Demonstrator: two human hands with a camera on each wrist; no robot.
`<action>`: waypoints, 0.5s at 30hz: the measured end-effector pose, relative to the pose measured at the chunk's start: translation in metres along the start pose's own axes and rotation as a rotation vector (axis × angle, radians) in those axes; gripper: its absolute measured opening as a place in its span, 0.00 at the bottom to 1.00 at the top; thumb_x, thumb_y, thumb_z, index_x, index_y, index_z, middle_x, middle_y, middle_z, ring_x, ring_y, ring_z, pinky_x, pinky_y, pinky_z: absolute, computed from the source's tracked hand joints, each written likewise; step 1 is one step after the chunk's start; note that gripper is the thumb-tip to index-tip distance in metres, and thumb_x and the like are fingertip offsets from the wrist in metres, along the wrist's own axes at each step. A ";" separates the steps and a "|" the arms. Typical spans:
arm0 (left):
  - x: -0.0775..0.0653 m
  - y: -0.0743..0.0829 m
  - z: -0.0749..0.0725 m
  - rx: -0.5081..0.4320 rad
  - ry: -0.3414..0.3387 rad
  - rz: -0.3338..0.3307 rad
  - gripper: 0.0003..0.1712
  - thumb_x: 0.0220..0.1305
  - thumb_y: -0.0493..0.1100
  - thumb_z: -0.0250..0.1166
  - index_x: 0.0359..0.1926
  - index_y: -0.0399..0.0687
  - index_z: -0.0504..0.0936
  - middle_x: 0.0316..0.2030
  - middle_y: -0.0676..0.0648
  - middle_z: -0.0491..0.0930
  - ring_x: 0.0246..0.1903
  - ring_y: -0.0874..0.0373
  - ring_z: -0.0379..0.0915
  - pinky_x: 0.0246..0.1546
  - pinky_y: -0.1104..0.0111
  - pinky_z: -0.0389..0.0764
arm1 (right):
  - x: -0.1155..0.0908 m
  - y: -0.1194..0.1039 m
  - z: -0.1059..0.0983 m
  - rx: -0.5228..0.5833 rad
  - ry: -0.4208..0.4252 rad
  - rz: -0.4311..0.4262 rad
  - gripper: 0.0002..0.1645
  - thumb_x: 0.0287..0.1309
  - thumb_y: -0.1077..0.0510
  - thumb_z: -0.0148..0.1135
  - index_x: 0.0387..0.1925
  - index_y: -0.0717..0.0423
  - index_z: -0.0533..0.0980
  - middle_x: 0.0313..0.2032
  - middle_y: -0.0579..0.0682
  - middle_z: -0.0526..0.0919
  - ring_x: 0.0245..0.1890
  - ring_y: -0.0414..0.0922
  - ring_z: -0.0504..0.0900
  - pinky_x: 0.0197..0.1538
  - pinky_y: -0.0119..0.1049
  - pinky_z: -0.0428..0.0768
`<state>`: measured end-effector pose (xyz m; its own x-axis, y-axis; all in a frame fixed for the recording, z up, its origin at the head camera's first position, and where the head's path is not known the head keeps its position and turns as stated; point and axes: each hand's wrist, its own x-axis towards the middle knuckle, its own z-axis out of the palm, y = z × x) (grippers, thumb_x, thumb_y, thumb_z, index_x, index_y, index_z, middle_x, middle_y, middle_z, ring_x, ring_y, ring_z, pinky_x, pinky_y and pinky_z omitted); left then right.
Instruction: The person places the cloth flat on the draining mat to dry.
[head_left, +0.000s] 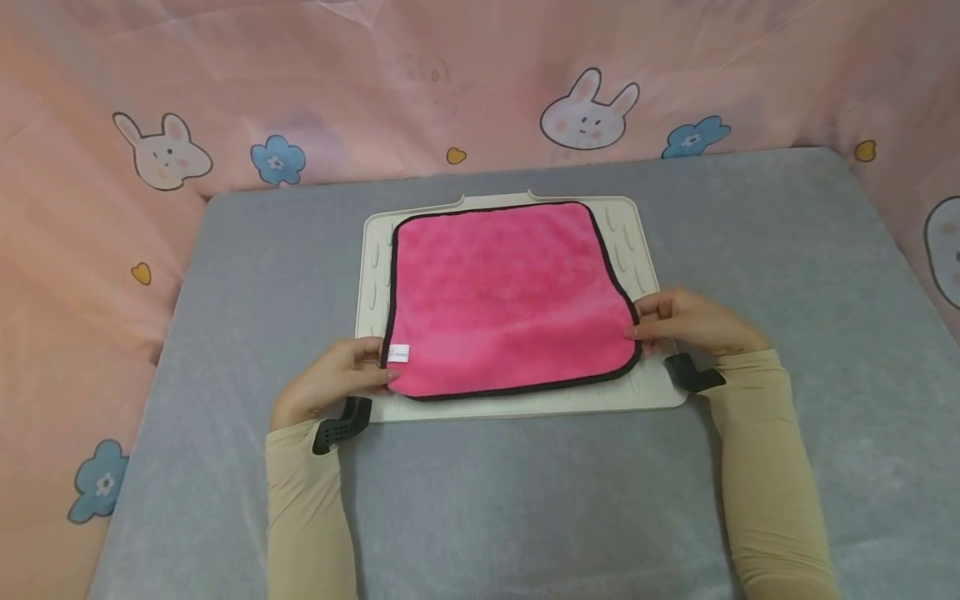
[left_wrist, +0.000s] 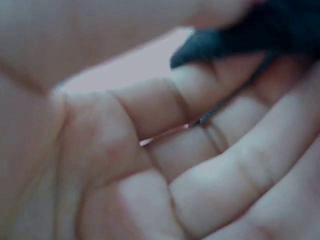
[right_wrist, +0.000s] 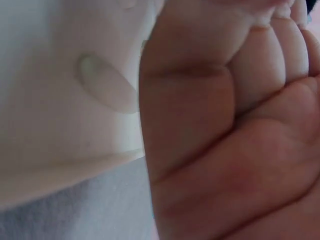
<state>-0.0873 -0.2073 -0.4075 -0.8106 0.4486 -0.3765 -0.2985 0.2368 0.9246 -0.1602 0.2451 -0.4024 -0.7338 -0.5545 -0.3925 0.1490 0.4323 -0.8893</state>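
A pink cloth (head_left: 510, 292) with a black border lies spread over a cream-white ridged board (head_left: 663, 379) in the head view. Near its lower left corner a small white label (head_left: 398, 353) shows. My left hand (head_left: 333, 379) pinches the cloth's left edge beside that label, thumb on top and fingers beneath. At the lower right edge my right hand (head_left: 690, 321) pinches the cloth the same way. The left wrist view shows curled fingers (left_wrist: 220, 190) close up, with dark edging among them. In the right wrist view the palm (right_wrist: 240, 170) hides the cloth almost wholly.
The board rests on a grey cloth-covered table (head_left: 510, 500). Behind and at the sides hangs a pink curtain (head_left: 360, 92) printed with rabbits and flowers. Black wrist straps (head_left: 343, 423) sit by the beige sleeves (head_left: 307, 508).
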 end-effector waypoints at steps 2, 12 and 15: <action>0.001 -0.001 0.000 0.013 0.008 -0.004 0.15 0.59 0.28 0.62 0.45 0.23 0.69 0.35 0.42 0.82 0.35 0.62 0.79 0.39 0.67 0.81 | 0.000 0.000 0.000 0.018 -0.031 0.008 0.10 0.60 0.64 0.61 0.36 0.72 0.76 0.21 0.50 0.81 0.23 0.43 0.81 0.34 0.35 0.80; 0.003 -0.004 -0.001 0.082 0.011 -0.040 0.19 0.56 0.27 0.64 0.46 0.24 0.67 0.38 0.40 0.78 0.34 0.61 0.78 0.38 0.67 0.81 | 0.005 0.003 0.002 -0.065 -0.129 0.042 0.11 0.57 0.64 0.64 0.30 0.72 0.77 0.20 0.52 0.81 0.22 0.43 0.82 0.29 0.33 0.80; 0.004 -0.004 0.000 0.100 0.028 -0.050 0.19 0.56 0.28 0.64 0.46 0.24 0.68 0.38 0.39 0.79 0.34 0.60 0.77 0.37 0.66 0.81 | 0.005 0.002 0.004 -0.093 -0.146 0.025 0.12 0.56 0.65 0.65 0.24 0.72 0.74 0.17 0.52 0.80 0.21 0.43 0.82 0.27 0.32 0.79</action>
<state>-0.0892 -0.2065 -0.4131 -0.8103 0.4097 -0.4191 -0.2886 0.3434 0.8937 -0.1610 0.2403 -0.4074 -0.6258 -0.6371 -0.4500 0.0989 0.5074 -0.8560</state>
